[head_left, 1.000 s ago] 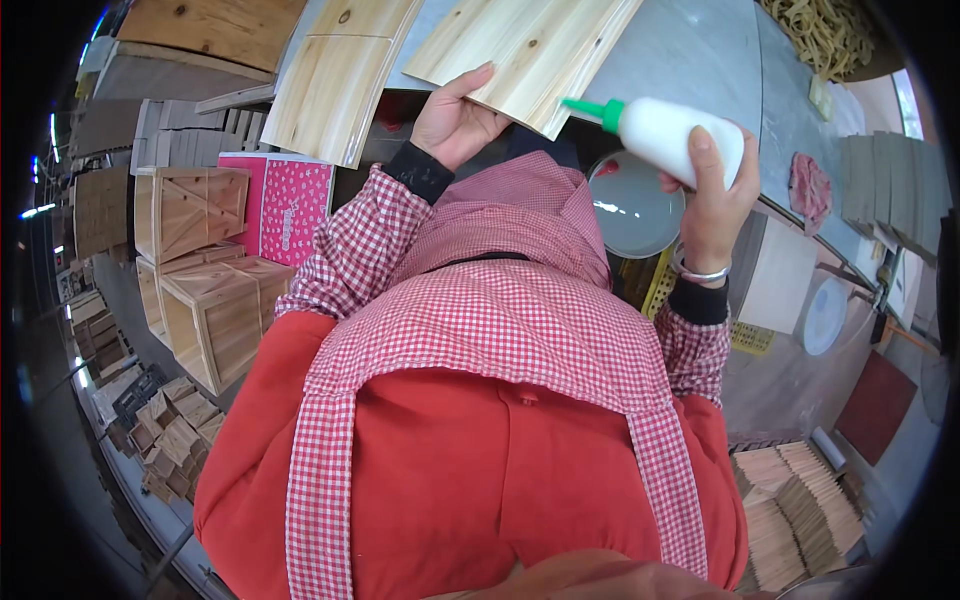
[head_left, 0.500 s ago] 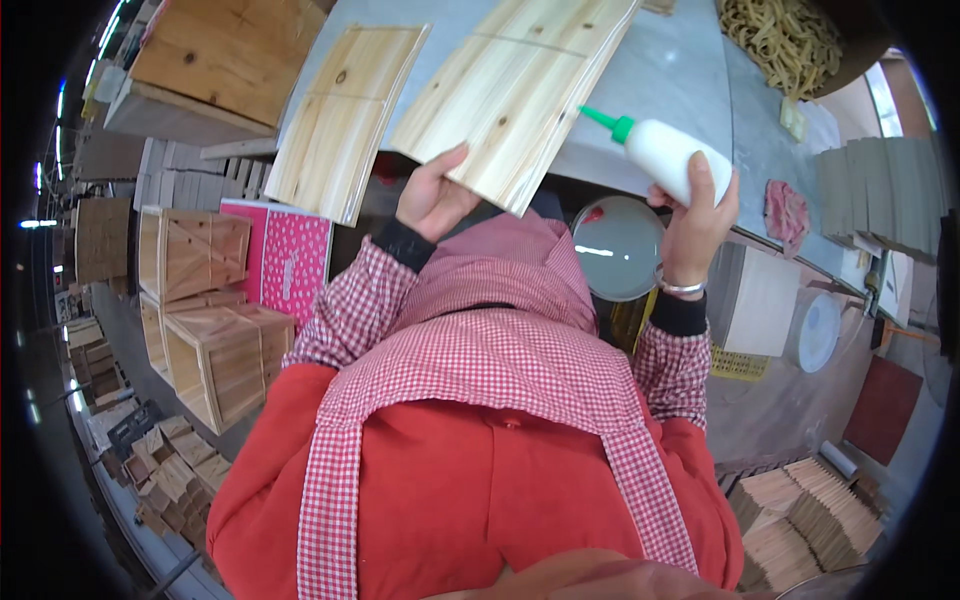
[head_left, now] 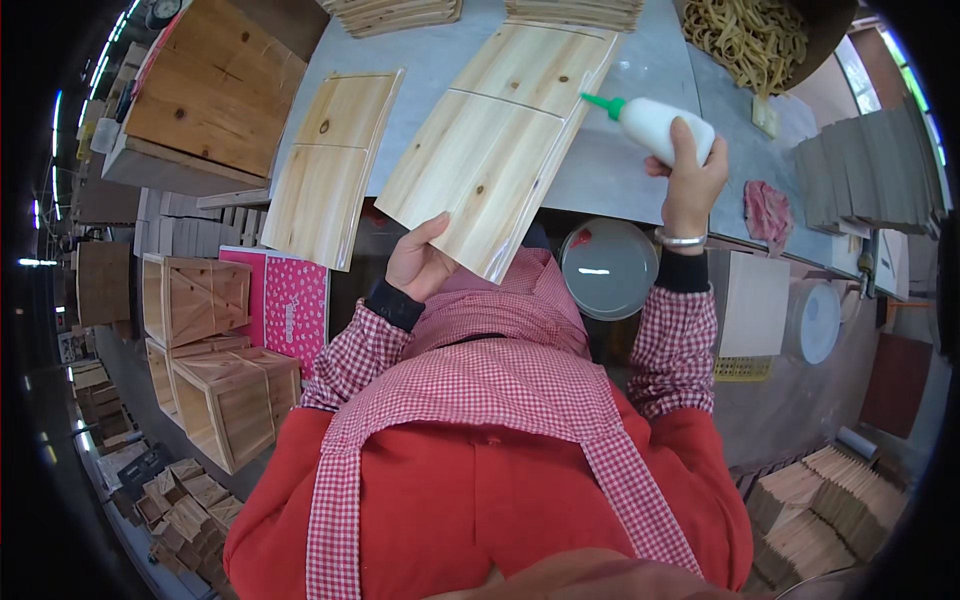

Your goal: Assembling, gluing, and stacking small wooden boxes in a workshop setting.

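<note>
My left hand [head_left: 420, 262] is closed on the near edge of a pale, knotty wooden board [head_left: 520, 195], thumb on top and fingers beneath. The board is tilted over the table edge, with a groove across it and a glossy line along its right side. My right hand [head_left: 692, 185] grips a white squeeze glue bottle [head_left: 660, 128], tipped toward the left. Its green nozzle [head_left: 604, 105] points at the board's right edge, beyond the groove; whether the tip touches cannot be told. A second grooved board [head_left: 330, 165] lies to the left, overhanging the table.
Thin wooden pieces are stacked at the table's [head_left: 640, 180] far side. A bin of tan bands [head_left: 745, 45] stands far right, near a pink cloth [head_left: 768, 215] and stacked grey panels [head_left: 865, 170]. Below the edge sits a round bucket [head_left: 610, 285]; wooden crates [head_left: 235, 400] stand left.
The nozzle has travelled along the board's right edge toward the far end, past the groove. Both hands keep their holds. The whole view has shifted, showing more of the table's far side.
</note>
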